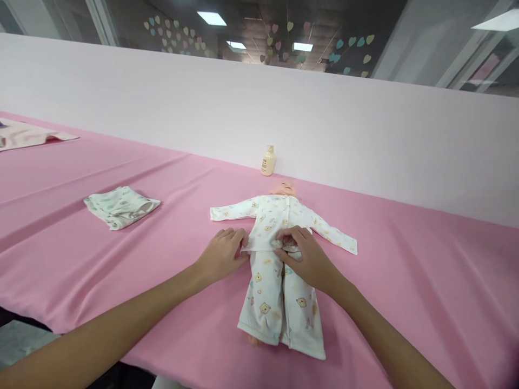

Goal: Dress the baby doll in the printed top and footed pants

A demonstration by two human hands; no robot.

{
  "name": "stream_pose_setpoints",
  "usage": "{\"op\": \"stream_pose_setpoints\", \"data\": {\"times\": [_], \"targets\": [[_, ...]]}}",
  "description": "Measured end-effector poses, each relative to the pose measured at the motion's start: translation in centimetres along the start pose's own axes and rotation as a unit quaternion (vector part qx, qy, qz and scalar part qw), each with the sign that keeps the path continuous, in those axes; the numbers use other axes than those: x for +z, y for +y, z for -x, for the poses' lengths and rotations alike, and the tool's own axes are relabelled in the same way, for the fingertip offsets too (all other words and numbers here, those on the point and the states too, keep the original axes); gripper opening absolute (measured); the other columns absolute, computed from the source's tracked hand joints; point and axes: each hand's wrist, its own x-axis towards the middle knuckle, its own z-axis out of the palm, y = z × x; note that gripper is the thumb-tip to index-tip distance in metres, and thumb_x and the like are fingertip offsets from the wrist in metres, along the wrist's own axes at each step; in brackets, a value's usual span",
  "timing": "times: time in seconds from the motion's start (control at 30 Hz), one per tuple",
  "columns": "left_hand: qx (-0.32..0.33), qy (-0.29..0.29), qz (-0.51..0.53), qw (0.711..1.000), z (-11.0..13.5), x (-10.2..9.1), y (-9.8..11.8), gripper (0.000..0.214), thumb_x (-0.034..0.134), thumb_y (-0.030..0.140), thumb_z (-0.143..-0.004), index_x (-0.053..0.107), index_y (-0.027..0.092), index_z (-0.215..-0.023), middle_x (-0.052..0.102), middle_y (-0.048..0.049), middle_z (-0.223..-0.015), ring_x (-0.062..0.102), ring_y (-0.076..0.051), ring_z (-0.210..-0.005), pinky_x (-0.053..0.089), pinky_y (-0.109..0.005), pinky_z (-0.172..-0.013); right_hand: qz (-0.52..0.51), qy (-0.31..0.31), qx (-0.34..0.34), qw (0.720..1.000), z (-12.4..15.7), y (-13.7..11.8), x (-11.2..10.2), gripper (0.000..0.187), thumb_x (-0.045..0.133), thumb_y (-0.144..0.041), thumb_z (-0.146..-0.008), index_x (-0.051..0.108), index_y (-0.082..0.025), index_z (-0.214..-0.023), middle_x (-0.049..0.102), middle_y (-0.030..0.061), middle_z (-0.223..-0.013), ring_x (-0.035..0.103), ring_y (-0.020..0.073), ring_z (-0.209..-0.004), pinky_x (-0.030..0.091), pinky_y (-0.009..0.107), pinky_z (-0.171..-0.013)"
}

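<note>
A baby doll (284, 187) lies on its back on the pink table cover (405, 281), dressed in a white printed top (275, 216) and matching trousers (284, 308). My left hand (223, 254) rests at the doll's left side, fingertips pinching the hem of the top. My right hand (304, 256) lies over the doll's waist, fingers curled and gripping the cloth where top and trousers meet.
A folded white printed garment (121, 206) lies to the left on the table cover. A small cream pump bottle (268, 160) stands by the white partition wall behind the doll's head. Another pale cloth (24, 134) lies at the far left.
</note>
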Motion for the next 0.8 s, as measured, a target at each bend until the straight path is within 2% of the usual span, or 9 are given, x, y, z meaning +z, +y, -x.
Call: {"op": "stream_pose_setpoints", "data": {"times": [0.17,0.27,0.37,0.47,0.57,0.63,0.7,0.73,0.8], "targets": [[0.036,-0.036,-0.014,0.999,0.5,-0.2,0.3,0.018,0.056,0.015,-0.078,0.043,0.024,-0.089,0.064,-0.0023,-0.082,0.057,-0.025,-0.079,0.044,-0.039,-0.076,0.039,0.058,-0.013,0.997,0.9,1.1,-0.2,0.02,0.07,-0.031,-0.094,0.06,-0.029,-0.112,0.065,0.0077,-0.114,0.06,0.0299,-0.109,0.051,0.048,-0.096],[0.044,-0.015,-0.007,0.999,0.4,-0.8,0.5,0.016,0.057,0.019,-0.081,0.046,0.024,-0.091,0.065,-0.0045,-0.09,0.057,-0.026,-0.085,0.045,-0.041,-0.079,0.066,0.086,0.006,0.994,1.3,1.6,0.0,0.027,0.074,-0.028,-0.088,0.06,-0.029,-0.111,0.065,0.0075,-0.11,0.06,0.0311,-0.107,0.05,0.05,-0.095],[0.056,0.024,0.048,0.997,-0.4,-1.7,1.4,0.01,0.056,0.026,-0.09,0.051,0.024,-0.099,0.065,-0.0076,-0.106,0.058,-0.028,-0.099,0.046,-0.043,-0.088,0.063,0.104,0.026,0.992,1.3,1.9,0.6,0.018,0.072,-0.028,-0.089,0.061,-0.029,-0.104,0.065,0.0066,-0.104,0.061,0.03,-0.101,0.051,0.049,-0.091],[0.085,0.04,0.103,0.99,-2.1,-2.2,3.0,0.011,0.048,0.031,-0.102,0.055,0.024,-0.108,0.065,-0.0086,-0.115,0.057,-0.027,-0.106,0.046,-0.043,-0.094,0.05,0.129,0.039,0.99,1.2,2.0,1.2,0.005,0.063,-0.033,-0.098,0.06,-0.028,-0.097,0.064,0.0052,-0.094,0.06,0.0273,-0.09,0.05,0.046,-0.085],[0.102,0.034,0.123,0.987,-5.0,-1.9,4.6,0.014,0.048,0.032,-0.104,0.056,0.023,-0.111,0.067,-0.0076,-0.105,0.057,-0.026,-0.1,0.046,-0.041,-0.089,-0.031,0.199,0.106,0.974,1.5,2.0,1.5,0.015,0.055,-0.044,-0.104,0.055,-0.029,-0.103,0.061,0.0036,-0.088,0.057,0.0246,-0.079,0.048,0.041,-0.071],[0.098,0.022,0.134,0.986,-7.1,-1.2,5.2,0.013,0.053,0.031,-0.102,0.058,0.023,-0.11,0.067,-0.0055,-0.093,0.057,-0.026,-0.097,0.047,-0.04,-0.087,-0.105,0.258,0.153,0.948,1.8,2.2,1.6,0.022,0.051,-0.051,-0.105,0.05,-0.03,-0.106,0.058,0.0024,-0.086,0.054,0.0228,-0.073,0.045,0.038,-0.063],[0.084,0.007,0.152,0.985,-8.7,-0.4,5.5,0.011,0.056,0.028,-0.099,0.06,0.023,-0.107,0.067,-0.0034,-0.085,0.059,-0.025,-0.094,0.047,-0.039,-0.087,-0.154,0.294,0.171,0.928,2.0,2.4,1.6,0.026,0.047,-0.056,-0.106,0.047,-0.03,-0.105,0.054,0.001,-0.084,0.051,0.0214,-0.07,0.042,0.036,-0.06],[0.075,0.002,0.163,0.984,-9.3,0.0,5.5,0.01,0.057,0.027,-0.098,0.062,0.023,-0.106,0.067,-0.0026,-0.083,0.059,-0.025,-0.092,0.047,-0.039,-0.086,-0.16,0.299,0.169,0.926,2.0,2.5,1.6,0.026,0.047,-0.056,-0.106,0.046,-0.03,-0.104,0.052,0.0007,-0.083,0.05,0.0211,-0.069,0.042,0.036,-0.06],[0.057,0.004,0.185,0.981,-10.0,0.5,5.4,0.01,0.059,0.027,-0.096,0.063,0.023,-0.104,0.069,-0.0022,-0.084,0.06,-0.023,-0.09,0.047,-0.037,-0.084,-0.137,0.277,0.141,0.941,2.0,2.7,1.7,0.024,0.048,-0.052,-0.107,0.048,-0.029,-0.102,0.052,0.0008,-0.083,0.05,0.0211,-0.072,0.043,0.036,-0.064]]}}
